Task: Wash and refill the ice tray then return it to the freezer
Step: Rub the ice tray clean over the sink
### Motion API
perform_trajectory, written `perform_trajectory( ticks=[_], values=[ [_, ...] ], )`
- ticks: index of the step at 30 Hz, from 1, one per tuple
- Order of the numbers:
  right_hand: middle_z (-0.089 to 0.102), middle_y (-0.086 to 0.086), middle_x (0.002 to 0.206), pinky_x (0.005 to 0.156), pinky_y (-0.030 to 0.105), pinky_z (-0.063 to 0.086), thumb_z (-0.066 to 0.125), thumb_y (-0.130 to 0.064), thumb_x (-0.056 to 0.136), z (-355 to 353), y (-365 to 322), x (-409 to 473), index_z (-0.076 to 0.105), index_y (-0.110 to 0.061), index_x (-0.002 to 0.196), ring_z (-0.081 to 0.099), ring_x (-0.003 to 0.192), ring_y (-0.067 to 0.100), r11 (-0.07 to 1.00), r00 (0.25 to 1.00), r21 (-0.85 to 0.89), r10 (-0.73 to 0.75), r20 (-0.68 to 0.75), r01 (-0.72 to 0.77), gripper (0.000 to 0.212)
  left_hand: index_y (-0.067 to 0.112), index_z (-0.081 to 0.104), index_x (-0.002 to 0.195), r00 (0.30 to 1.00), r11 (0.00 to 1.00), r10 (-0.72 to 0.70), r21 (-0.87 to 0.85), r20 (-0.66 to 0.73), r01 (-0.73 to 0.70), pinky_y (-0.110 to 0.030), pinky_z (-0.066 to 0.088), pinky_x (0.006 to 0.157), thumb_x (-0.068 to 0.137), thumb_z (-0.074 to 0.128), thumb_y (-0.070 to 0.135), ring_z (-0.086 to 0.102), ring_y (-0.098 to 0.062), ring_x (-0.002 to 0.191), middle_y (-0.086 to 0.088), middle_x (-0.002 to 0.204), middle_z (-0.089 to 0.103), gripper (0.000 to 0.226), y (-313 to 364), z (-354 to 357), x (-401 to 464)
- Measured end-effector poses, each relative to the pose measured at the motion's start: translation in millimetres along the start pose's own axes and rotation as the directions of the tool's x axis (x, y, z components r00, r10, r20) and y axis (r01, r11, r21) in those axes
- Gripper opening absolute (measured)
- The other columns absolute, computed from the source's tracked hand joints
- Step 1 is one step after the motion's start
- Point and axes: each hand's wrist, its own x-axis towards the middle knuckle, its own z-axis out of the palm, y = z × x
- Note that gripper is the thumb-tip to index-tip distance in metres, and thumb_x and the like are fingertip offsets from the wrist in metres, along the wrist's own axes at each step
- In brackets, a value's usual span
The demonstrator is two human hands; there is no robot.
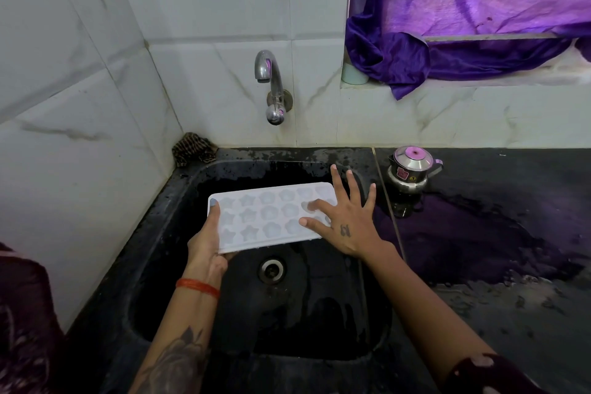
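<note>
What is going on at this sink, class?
A person holds a white plastic ice tray with star and flower moulds over the black stone sink. The left hand grips the tray's left end, thumb on top, while the right hand lies spread on its right end, fingertips in the moulds. The chrome wall tap shows no water running. A small steel lidded pot stands on the wet black counter to the right.
</note>
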Motion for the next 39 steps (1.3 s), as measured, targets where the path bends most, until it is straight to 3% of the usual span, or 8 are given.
perform_trajectory(
  ticks=[9,13,19,25,28,34,39],
  values=[
    [-0.022,-0.004,0.157,0.105,0.058,-0.023,0.016,-0.083,0.068,2.1,4.2,-0.4,0.055,-0.049,0.113,-0.027,0.142,0.025,0.99,0.998,0.144,-0.021,0.067,0.011,0.069,0.009,0.065,0.096,1.0,1.0,-0.003,0.0,-0.013,0.003,-0.047,0.054,0.076,0.08,0.071,0.045,0.067,-0.028,0.087,-0.015,0.108,0.068,0.04,-2.3,1.0,-0.6],
    [-0.016,-0.002,0.159,0.104,0.059,-0.024,0.019,-0.085,0.069,1.0,3.4,-1.3,0.057,-0.047,0.106,-0.022,0.144,0.026,0.998,1.0,0.055,-0.009,0.016,0.008,0.065,0.01,0.064,0.093,1.0,1.0,-0.01,-0.003,-0.018,0.01,-0.048,0.054,0.076,0.079,0.071,0.045,0.067,-0.03,0.09,-0.016,0.109,0.068,0.038,-2.5,1.9,-1.7],
    [-0.005,0.003,0.16,0.105,0.061,-0.022,0.003,-0.087,0.068,5.8,-0.5,-3.1,0.061,-0.043,0.098,-0.012,0.146,0.031,0.995,0.991,-0.095,-0.025,-0.131,0.012,0.079,0.011,0.065,0.091,1.0,1.0,-0.019,0.002,-0.014,0.019,-0.049,0.054,0.08,0.08,0.071,0.045,0.067,-0.03,0.091,-0.015,0.108,0.068,0.036,-3.3,2.1,-2.7],
    [-0.014,0.001,0.159,0.105,0.063,-0.021,0.003,-0.086,0.067,3.2,0.3,-1.9,0.059,-0.046,0.108,-0.019,0.144,0.029,0.999,0.996,-0.036,-0.01,-0.087,0.007,0.08,0.011,0.064,0.089,1.0,1.0,-0.008,0.009,-0.009,0.008,-0.044,0.056,0.069,0.08,0.07,0.046,0.067,-0.027,0.083,-0.015,0.105,0.068,0.036,-3.5,2.2,-2.0],
    [-0.018,-0.001,0.158,0.105,0.061,-0.023,0.012,-0.085,0.07,1.8,-0.5,-2.2,0.056,-0.048,0.114,-0.025,0.143,0.027,0.999,1.0,0.039,-0.012,-0.006,0.012,0.072,0.011,0.065,0.091,1.0,1.0,-0.011,0.007,0.006,0.011,-0.045,0.056,0.07,0.08,0.07,0.047,0.068,-0.028,0.087,-0.014,0.106,0.069,0.038,-3.6,2.3,-0.2],
    [-0.016,-0.003,0.158,0.104,0.058,-0.025,0.017,-0.081,0.071,2.4,2.7,-2.9,0.059,-0.045,0.107,-0.026,0.142,0.024,0.993,1.0,0.118,-0.02,-0.002,0.02,0.067,0.01,0.066,0.098,0.999,1.0,-0.019,0.003,0.026,0.019,-0.048,0.056,0.076,0.078,0.071,0.049,0.068,-0.032,0.095,-0.016,0.111,0.069,0.044,-5.1,0.1,4.7],
    [-0.011,-0.001,0.159,0.106,0.061,-0.022,0.015,-0.083,0.072,2.2,2.3,-3.8,0.06,-0.041,0.1,-0.022,0.144,0.026,0.999,0.999,0.036,-0.004,-0.049,0.005,0.068,0.011,0.066,0.094,1.0,1.0,-0.016,0.01,0.025,0.016,-0.048,0.056,0.076,0.079,0.071,0.049,0.068,-0.031,0.093,-0.016,0.11,0.069,0.041,-6.5,0.3,5.9]
  ],
)
